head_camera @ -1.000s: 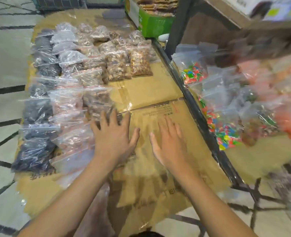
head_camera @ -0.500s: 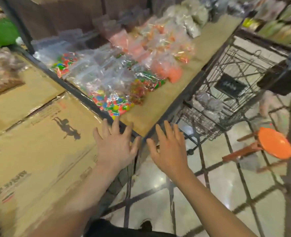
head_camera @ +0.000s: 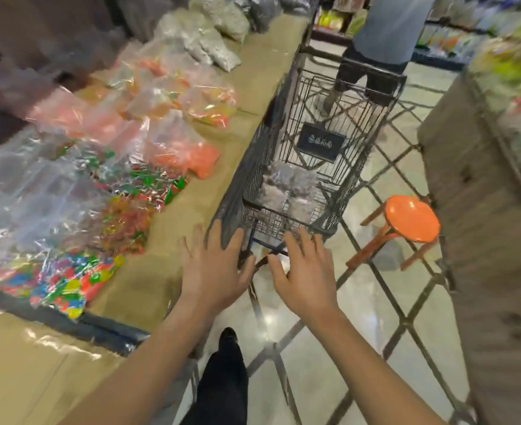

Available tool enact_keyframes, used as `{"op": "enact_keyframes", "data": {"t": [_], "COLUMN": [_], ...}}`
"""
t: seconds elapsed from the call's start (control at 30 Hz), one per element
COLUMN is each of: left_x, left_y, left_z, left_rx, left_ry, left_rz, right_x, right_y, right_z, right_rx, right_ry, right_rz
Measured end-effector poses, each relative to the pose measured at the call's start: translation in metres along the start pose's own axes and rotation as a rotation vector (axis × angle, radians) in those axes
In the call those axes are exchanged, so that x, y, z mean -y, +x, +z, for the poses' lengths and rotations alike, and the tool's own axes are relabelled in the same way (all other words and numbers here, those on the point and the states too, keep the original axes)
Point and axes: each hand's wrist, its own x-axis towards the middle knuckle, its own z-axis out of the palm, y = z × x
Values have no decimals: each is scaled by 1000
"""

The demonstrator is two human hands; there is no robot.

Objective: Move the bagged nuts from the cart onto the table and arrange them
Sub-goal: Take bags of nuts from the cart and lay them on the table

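A dark wire shopping cart [head_camera: 357,124] stands in the aisle beside the long table. Several clear bags of nuts [head_camera: 287,187] lie in the bottom of its basket, blurred. My left hand [head_camera: 214,268] and my right hand [head_camera: 305,271] are stretched out side by side in front of the cart's near end, fingers straight and spread, holding nothing. The cardboard-covered table [head_camera: 32,375] where nut bags go shows only as a bare corner at the lower left.
Bags of coloured sweets [head_camera: 78,271] and orange snacks [head_camera: 188,151] cover the neighbouring table on the left. An orange stool [head_camera: 411,222] stands right of the cart. A person's legs [head_camera: 363,78] are beyond the cart. A cardboard-sided stand [head_camera: 483,194] lines the right.
My view has swung right, from the table of nut bags past the sweets to the cart. Both empty hands have travelled with it and now reach toward the cart.
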Motion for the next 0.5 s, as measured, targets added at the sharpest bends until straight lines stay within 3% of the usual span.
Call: {"op": "enact_keyframes", "data": {"t": [0.17, 0.37, 0.5], "left_x": [-6, -11, -23], "left_y": [100, 190, 241], "left_z": [23, 45, 53], "left_rx": [84, 154, 211], "left_ry": [-67, -83, -76], "left_rz": [89, 182, 223], "right_x": [-16, -32, -48], "right_y": [73, 145, 184], "right_z": [9, 17, 19], "right_rx": [-48, 67, 33], "right_ry": [-3, -36, 5], "right_rz": [73, 173, 229]}}
